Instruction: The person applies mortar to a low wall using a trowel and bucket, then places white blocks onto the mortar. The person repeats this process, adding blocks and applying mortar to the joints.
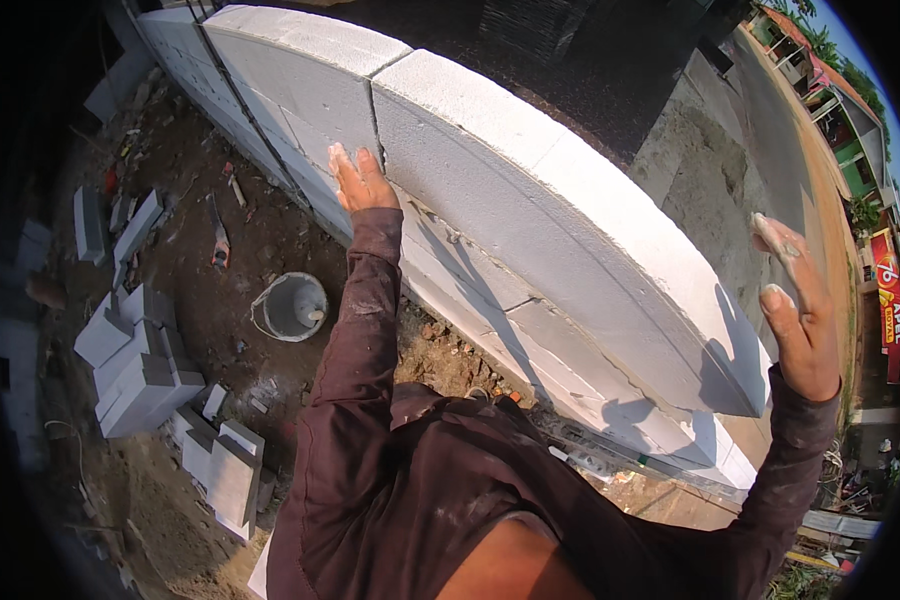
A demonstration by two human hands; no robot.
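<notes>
A wall of large white lightweight concrete blocks (560, 240) curves across the view in front of me. My left hand (363, 180) is stretched out at the face of the top row, beside the upright joint between a far block (290, 80) and the long nearer one. Its fingers look straight; whether they press on the block I cannot tell. Beyond the right end of the wall my right hand (798, 310) is raised, thumb and fingers apart, with whitish dust on the fingertips. Nothing shows in either hand. Shadows of my arms and body fall on the wall.
On the dirt to my left stand a bucket (292, 307) with mortar residue, a handsaw (218, 235), stacked white blocks (140, 375) and loose pieces (225, 465). A dark upright cord (240, 95) crosses the wall's far part. Behind the wall lies a road (785, 130) with buildings and a red banner (888, 300).
</notes>
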